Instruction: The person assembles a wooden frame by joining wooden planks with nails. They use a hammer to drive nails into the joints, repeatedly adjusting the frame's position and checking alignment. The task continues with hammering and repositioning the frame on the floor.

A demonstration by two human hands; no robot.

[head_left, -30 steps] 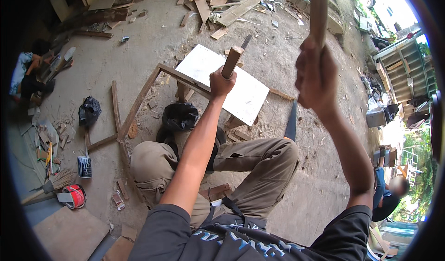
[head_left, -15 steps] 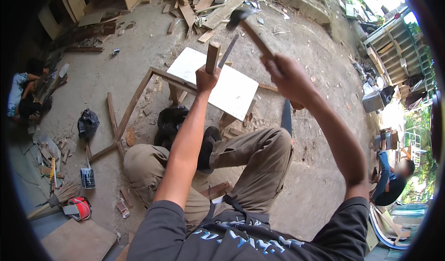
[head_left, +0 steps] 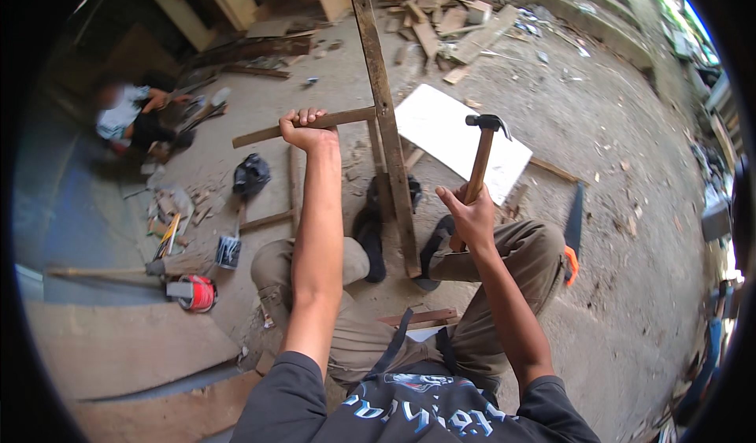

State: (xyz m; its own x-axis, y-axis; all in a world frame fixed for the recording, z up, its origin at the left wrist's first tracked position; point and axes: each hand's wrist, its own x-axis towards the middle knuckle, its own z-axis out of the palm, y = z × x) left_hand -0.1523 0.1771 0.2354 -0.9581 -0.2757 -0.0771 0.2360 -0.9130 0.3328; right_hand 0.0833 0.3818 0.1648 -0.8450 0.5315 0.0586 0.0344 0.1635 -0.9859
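Note:
My left hand [head_left: 309,131] is closed around a short wooden crosspiece [head_left: 353,116]. Its right end meets a long, narrow wooden beam [head_left: 383,100], which rises away from between my feet past the top of the picture. In my right hand [head_left: 475,221] is a claw hammer [head_left: 483,153], gripped by its wooden handle with the head upward. The hammer head stays apart from the beam. Behind it, a white rectangular board [head_left: 431,120] lies low near the ground. More wooden pieces of a frame [head_left: 268,222] show left of the beam, partly covered by my arm.
A handsaw [head_left: 574,218] with an orange handle is beside my right knee. Left lie a black plastic bag [head_left: 251,174], a paint can [head_left: 228,252], a broom [head_left: 169,265] and a red reel-like item [head_left: 201,293]. Scrap wood [head_left: 449,24] is heaped far off. Another person [head_left: 130,112] sits far left.
My left hand has moved left and the wooden frame has been turned and raised. My right hand has come down with the hammer. The view has swung left.

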